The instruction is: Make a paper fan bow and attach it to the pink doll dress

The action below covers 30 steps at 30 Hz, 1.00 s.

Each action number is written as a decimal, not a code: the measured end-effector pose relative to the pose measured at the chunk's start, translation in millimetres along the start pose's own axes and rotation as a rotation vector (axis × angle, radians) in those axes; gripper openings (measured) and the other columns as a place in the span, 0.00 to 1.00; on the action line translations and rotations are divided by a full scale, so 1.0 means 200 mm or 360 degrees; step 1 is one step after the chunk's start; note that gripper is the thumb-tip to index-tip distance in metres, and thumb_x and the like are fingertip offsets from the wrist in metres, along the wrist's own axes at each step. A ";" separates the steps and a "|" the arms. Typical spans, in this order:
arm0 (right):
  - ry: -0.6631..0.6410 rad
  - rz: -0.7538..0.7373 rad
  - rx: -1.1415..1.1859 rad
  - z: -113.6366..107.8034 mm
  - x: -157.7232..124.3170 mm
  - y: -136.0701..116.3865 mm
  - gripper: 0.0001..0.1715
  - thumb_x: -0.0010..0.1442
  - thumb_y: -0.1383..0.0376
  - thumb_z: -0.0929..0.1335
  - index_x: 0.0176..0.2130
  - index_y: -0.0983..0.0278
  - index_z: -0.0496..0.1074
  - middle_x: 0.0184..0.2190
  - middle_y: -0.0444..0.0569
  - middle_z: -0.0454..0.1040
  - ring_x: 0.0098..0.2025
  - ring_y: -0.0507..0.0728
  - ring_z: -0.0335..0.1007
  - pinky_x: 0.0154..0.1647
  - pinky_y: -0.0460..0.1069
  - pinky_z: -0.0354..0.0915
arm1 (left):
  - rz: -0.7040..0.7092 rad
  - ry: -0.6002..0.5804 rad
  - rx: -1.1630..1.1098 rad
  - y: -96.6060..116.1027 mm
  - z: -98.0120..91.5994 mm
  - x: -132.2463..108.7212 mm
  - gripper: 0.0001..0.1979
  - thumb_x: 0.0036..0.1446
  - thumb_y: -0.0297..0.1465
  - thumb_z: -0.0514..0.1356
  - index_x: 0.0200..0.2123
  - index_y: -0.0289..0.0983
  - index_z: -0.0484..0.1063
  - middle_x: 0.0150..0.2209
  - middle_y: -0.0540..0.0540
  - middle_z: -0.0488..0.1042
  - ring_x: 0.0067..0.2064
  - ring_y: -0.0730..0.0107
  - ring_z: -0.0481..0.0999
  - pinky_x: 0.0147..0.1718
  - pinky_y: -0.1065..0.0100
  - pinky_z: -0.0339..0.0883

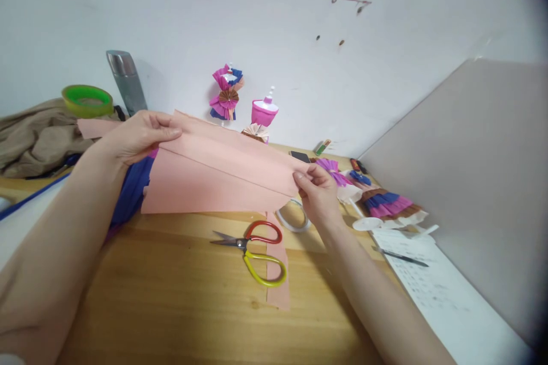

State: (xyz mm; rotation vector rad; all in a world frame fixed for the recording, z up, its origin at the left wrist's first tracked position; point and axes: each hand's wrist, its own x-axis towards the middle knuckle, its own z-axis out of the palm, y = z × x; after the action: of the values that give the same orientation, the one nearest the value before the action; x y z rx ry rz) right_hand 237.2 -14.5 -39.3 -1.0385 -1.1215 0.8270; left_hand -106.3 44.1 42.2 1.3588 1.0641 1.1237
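A wide piece of pink crepe paper [218,177] is stretched out in the air above the table, with a crease running along its length. My left hand [139,134] pinches its upper left part between thumb and fingers. At the right end, my right hand [319,188] grips the corner the same way. Below the paper lie scissors [242,243] with one red and one yellow handle, blades parted and pointing left. Their handles rest over a narrow pink paper strip [278,291]. A roll of white tape [295,229] sits beside my right hand, partly covered.
Small dress forms [264,113] in ruffled paper stand by the wall. A layered paper dress [391,205] lies at right, near a written sheet [428,291] and pen [405,258]. Left are a grey bottle [128,85], green tape roll [88,101], brown cloth [34,137] and blue paper [135,191].
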 end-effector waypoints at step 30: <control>-0.0157 -0.0354 -0.0184 -0.08 0.03 0.02 0.08 0.48 0.69 0.72 0.28 0.56 0.81 0.31 0.43 0.81 0.36 0.55 0.76 0.40 0.50 0.70 | 0.0106 -0.0060 -0.0036 -0.08 -0.06 0.05 0.10 0.33 0.31 0.73 0.23 0.35 0.79 0.28 0.40 0.78 0.33 0.65 0.78 0.32 0.70 0.70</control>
State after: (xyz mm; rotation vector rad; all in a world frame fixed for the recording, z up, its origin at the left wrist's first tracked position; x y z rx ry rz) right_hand 252.9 -12.3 -42.3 -0.9546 -1.3552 0.6472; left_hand -117.2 57.8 27.8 1.4010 0.9823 1.1514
